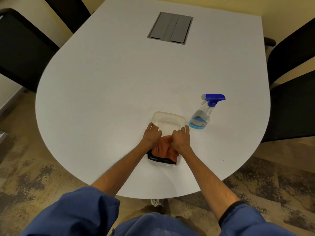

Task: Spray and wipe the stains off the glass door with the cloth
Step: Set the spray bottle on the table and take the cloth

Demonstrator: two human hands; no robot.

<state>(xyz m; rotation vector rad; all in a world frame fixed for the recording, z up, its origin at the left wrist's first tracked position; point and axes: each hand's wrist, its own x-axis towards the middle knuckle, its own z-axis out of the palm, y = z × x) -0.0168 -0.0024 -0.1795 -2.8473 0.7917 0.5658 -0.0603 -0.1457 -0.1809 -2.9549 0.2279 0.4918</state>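
A clear plastic container [164,165] sits on the white table [110,86] near its front edge. An orange cloth [162,149] lies inside it, with a black item [159,159] at the near end. My left hand [151,135] and my right hand [181,139] each grip a side of the translucent lid [169,120], which sits shifted toward the far end and leaves the cloth uncovered. To the right of the container stands a clear spray bottle [202,115] with a blue trigger head and blue liquid at its base. No glass door is in view.
A grey hatch [170,28] is set into the table's far middle. Dark chairs stand at the left [22,48] and the right [293,86]. Patterned carpet [34,176] surrounds the table's rounded front edge.
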